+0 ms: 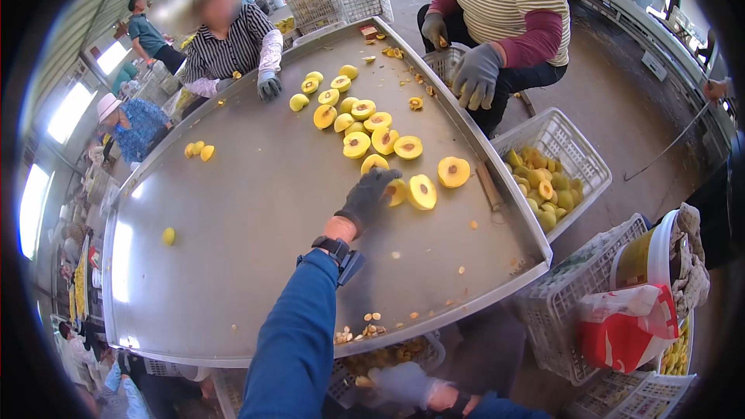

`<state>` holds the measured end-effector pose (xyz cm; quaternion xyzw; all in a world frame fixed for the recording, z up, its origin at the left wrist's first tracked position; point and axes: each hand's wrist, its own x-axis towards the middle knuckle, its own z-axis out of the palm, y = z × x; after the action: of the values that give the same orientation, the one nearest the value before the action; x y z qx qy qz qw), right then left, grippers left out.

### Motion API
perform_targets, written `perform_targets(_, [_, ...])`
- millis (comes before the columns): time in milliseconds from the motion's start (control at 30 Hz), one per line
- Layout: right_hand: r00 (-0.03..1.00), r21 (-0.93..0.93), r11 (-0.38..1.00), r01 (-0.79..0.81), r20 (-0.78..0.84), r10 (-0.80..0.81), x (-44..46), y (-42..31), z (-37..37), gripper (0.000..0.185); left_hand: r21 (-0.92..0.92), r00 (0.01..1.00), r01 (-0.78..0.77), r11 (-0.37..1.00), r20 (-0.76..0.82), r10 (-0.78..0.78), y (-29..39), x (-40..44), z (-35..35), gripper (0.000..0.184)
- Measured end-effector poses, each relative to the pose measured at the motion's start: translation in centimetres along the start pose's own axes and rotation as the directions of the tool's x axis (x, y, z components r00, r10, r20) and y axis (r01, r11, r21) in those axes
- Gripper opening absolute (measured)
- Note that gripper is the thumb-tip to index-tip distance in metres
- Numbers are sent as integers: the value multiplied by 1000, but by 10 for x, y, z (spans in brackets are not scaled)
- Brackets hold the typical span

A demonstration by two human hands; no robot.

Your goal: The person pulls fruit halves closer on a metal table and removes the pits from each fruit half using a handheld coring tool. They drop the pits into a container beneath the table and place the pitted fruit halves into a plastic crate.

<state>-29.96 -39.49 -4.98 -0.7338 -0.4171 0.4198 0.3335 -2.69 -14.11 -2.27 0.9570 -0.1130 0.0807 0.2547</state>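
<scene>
My left hand (368,195), in a dark glove, reaches over the metal table with its fingers stretched out. It touches a halved yellow peach (396,192) at the near end of a loose group of peach halves (384,140). Several halves lie cut side up, some with the brown pit showing. Beside the fingers rest two larger halves (422,192). Down by the near table edge is my right hand (403,385), in a pale grey glove and blurred by motion. It is over a basket of fruit pieces (384,356); its fingers cannot be made out clearly.
The metal table (256,264) has raised edges. A wooden-handled tool (490,186) lies at its right side. A white crate of peach halves (547,186) stands beyond that edge. Two gloved co-workers sit across the table. A red-and-white bag (628,326) sits at right.
</scene>
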Motion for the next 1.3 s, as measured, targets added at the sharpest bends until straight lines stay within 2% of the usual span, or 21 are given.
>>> perform_targets(67, [997, -219, 973, 78, 8, -78, 0, -6, -10, 25, -12, 999, -40, 999, -24, 40, 5, -15, -1, 49])
perform_targets(167, [989, -223, 964, 141, -16, -148, -2, -5, -16, 23, 18, 1000, 13, 1000, -11, -13, 15, -46, -13, 52])
perform_targets(367, [983, -194, 964, 180, 15, -181, -3, -6, -15, 25, 31, 988, 153, 988, -38, -152, 13, -143, -55, 55])
perform_targets(467, [987, -210, 970, 126, 128, -100, -5, -15, -24, 25, 62, 979, 191, 980, -86, -185, -1, -198, -75, 54])
perform_targets(567, [983, -106, 981, 160, 103, -149, -5, -7, -18, 12, 122, 960, 274, 954, -101, -262, -16, -246, -98, 54])
perform_targets(667, [980, 41, 979, 198, 13, -199, -16, -16, -40, 11, 198, 927, 376, 905, -83, -366, -30, -276, -120, 54])
perform_targets(700, [957, 51, 957, 284, -74, -280, -18, -14, -52, 13, 202, 914, 406, 891, -80, -398, -32, -281, -126, 54])
perform_targets(767, [873, -177, 915, 362, -281, -400, -23, -33, -108, 16, 181, 915, 398, 899, -144, -376, -46, -286, -126, 54])
perform_targets(800, [802, -400, 863, 309, -379, -462, -23, -53, -152, 18, 169, 914, 393, 904, -177, -364, -54, -288, -122, 54])
perform_targets(867, [863, -575, 817, 38, -393, -317, -12, -35, -196, 23, 153, 906, 378, 913, -263, -331, -75, -291, -106, 52])
perform_targets(933, [844, -669, 743, -11, -405, -352, 15, -28, -244, 27, 129, 888, 370, 920, -340, -309, -83, -290, -96, 50])
perform_targets(1000, [858, -701, 713, -19, -378, -348, 51, -19, -273, 34, 102, 860, 376, 921, -408, -306, -77, -284, -87, 49])
perform_targets(1100, [883, -839, 544, -15, -266, -386, 107, -21, -299, 32, 103, 859, 389, 916, -400, -320, -70, -283, -91, 48])
perform_targets(1300, [817, -946, 308, 99, -99, -567, 214, 12, -313, 36, 130, 858, 404, 905, -397, -326, -69, -281, -90, 49])
